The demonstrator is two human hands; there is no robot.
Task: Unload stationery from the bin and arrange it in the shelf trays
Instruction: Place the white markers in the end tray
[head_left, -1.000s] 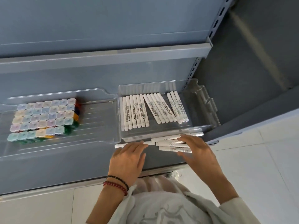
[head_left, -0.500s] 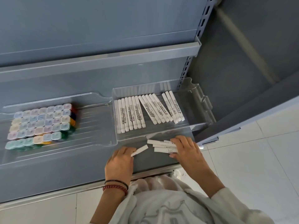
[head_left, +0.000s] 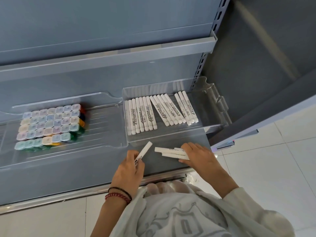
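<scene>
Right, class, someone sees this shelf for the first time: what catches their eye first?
White markers lie in rows in the clear tray on the right. Before it, the left hand pinches a single marker and the right hand holds a bundle. Pastel-capped pieces sit in the left tray.

Black printed labels on white markers (head_left: 142,115), too small to read

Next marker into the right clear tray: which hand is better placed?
Left, probably. The left hand holds a single marker angled toward the clear tray, just short of its front wall. The right hand grips a bundle of markers, so it must single one out first.
</scene>
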